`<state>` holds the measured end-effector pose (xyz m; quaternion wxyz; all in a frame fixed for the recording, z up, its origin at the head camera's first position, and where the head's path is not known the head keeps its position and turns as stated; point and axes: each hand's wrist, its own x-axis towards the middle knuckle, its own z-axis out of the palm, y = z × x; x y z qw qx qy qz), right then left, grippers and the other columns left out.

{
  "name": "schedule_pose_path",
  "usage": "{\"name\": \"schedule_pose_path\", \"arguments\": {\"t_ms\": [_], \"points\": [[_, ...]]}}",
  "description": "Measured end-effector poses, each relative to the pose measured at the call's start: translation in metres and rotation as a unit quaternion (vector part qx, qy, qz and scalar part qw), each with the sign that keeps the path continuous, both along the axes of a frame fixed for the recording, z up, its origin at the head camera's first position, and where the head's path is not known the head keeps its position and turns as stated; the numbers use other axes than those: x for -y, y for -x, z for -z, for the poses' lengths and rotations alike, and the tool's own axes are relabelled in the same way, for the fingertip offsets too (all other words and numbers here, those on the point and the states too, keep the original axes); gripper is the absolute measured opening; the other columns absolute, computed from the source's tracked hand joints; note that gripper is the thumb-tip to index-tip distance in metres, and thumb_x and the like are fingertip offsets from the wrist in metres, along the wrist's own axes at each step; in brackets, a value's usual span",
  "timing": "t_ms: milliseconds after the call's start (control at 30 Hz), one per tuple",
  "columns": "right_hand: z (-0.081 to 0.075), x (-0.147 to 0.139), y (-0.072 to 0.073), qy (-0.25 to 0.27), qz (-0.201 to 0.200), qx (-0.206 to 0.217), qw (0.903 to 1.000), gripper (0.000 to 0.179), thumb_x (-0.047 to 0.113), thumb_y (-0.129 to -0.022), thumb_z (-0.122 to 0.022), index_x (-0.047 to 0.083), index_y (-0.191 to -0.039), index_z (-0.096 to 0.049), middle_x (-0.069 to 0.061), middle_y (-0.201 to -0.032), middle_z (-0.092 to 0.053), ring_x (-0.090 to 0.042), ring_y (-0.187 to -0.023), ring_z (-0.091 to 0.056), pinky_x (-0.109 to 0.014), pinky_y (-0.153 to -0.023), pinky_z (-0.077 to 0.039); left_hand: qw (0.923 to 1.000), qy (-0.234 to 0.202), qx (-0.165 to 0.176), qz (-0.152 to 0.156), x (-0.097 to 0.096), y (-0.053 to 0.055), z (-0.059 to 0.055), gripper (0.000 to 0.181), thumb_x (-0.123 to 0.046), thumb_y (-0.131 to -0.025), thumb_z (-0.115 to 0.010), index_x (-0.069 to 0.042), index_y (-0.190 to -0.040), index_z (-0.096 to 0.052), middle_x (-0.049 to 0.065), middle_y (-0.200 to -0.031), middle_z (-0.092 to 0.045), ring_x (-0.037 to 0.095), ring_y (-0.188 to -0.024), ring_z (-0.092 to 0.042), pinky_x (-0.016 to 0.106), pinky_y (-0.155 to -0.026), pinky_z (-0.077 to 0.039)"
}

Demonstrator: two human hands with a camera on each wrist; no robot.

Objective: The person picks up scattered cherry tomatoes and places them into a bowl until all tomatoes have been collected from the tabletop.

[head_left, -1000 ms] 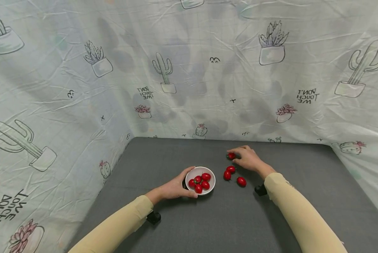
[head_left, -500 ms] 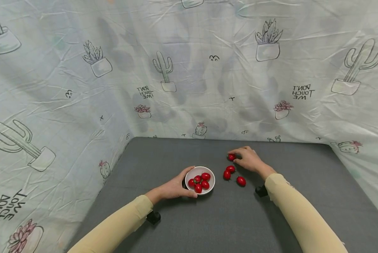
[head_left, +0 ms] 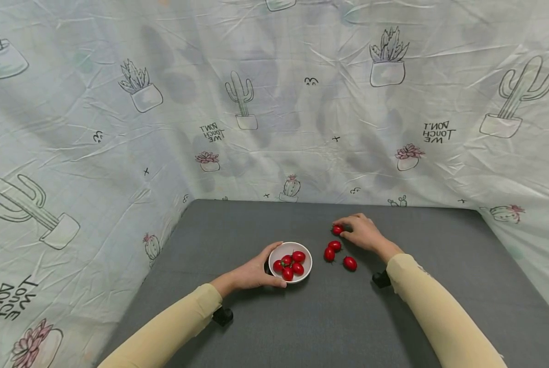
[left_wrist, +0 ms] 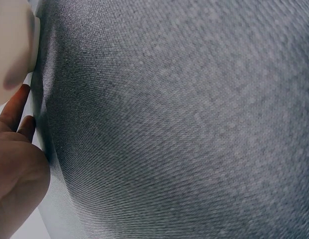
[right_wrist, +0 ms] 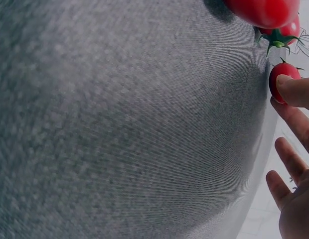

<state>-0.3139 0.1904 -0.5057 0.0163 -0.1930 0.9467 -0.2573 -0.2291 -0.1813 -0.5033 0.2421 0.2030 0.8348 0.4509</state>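
Note:
My left hand [head_left: 253,273] holds a small white bowl [head_left: 281,251] from its left side, thumb at the near edge and fingers at the far edge. Several red cherry tomatoes [head_left: 297,268] lie inside the bowl. In the left wrist view, the pale outer wall of the bowl [left_wrist: 12,42] rises above the fingers. Farther right, my right hand [head_left: 364,233] pinches one cherry tomato [head_left: 337,230] between thumb and index finger. The right wrist view shows this cherry tomato [right_wrist: 281,82] with its green stem, while the other fingers are spread below.
Three more cherry tomatoes lie right of the bowl: two touching, an upper one [head_left: 334,246] and a lower one [head_left: 329,254], and a single one [head_left: 350,263] nearer the right wrist. A dark grey cloth covers the table [head_left: 302,327]. A cactus-print curtain [head_left: 297,112] hangs behind.
The right hand and its cherry tomato have shifted slightly right and nearer. My left hand stays on the bowl without visible movement. The view has tilted very slightly.

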Motion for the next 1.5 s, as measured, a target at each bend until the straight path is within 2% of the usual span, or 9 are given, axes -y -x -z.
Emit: {"name": "schedule_pose_path", "arguments": {"t_ms": [433, 867, 1067, 1300, 1500], "points": [[-0.009, -0.001, 0.0, 0.026, 0.009, -0.02, 0.9994, 0.036, 0.015, -0.097, -0.071, 0.012, -0.132, -0.07, -0.011, -0.127, -0.068, -0.041, -0.132, -0.042, -0.067, -0.108, -0.025, 1.0, -0.004, -0.003, 0.009, 0.002, 0.01, 0.001, 0.106, -0.045, -0.081, -0.087, -0.034, -0.162, -0.019, 0.001, -0.162, -0.027, 0.023, -0.149, -0.027, 0.055, -0.117, -0.025], [-0.029, 0.008, -0.007, 0.043, -0.004, -0.035, 0.9985, 0.036, 0.017, -0.097, -0.073, 0.016, -0.133, -0.07, -0.007, -0.126, -0.069, -0.037, -0.133, -0.042, -0.064, -0.108, -0.029, 0.9999, 0.002, -0.01, 0.012, 0.005, 0.02, 0.002, 0.107, -0.045, -0.081, -0.087, -0.033, -0.162, -0.018, 0.003, -0.162, -0.028, 0.024, -0.147, -0.028, 0.056, -0.117, -0.025], [-0.038, 0.013, -0.012, 0.065, -0.019, -0.039, 0.997, 0.036, 0.016, -0.097, -0.073, 0.017, -0.132, -0.071, -0.004, -0.125, -0.069, -0.035, -0.133, -0.043, -0.062, -0.105, -0.036, 0.9999, 0.004, -0.009, 0.012, 0.005, 0.019, 0.001, 0.107, -0.046, -0.081, -0.087, -0.032, -0.162, -0.019, 0.002, -0.162, -0.028, 0.022, -0.148, -0.028, 0.055, -0.118, -0.024], [-0.045, 0.017, -0.015, 0.075, -0.042, -0.043, 0.9954, 0.035, 0.019, -0.096, -0.075, 0.018, -0.131, -0.072, -0.001, -0.129, -0.068, -0.032, -0.132, -0.044, -0.06, -0.105, -0.037, 0.9997, -0.017, -0.001, 0.018, 0.005, 0.018, -0.002, 0.107, -0.041, -0.083, -0.087, -0.029, -0.163, -0.017, 0.006, -0.162, -0.027, 0.026, -0.149, -0.027, 0.057, -0.117, -0.025], [-0.051, 0.023, -0.021, 0.088, -0.057, -0.038, 0.9937, 0.034, 0.019, -0.096, -0.075, 0.021, -0.129, -0.073, -0.003, -0.131, -0.065, -0.032, -0.131, -0.046, -0.06, -0.102, -0.04, 0.9998, -0.015, -0.002, 0.014, 0.004, 0.018, -0.003, 0.107, -0.038, -0.083, -0.087, -0.03, -0.163, -0.017, 0.006, -0.162, -0.027, 0.027, -0.148, -0.028, 0.057, -0.116, -0.026]]}}
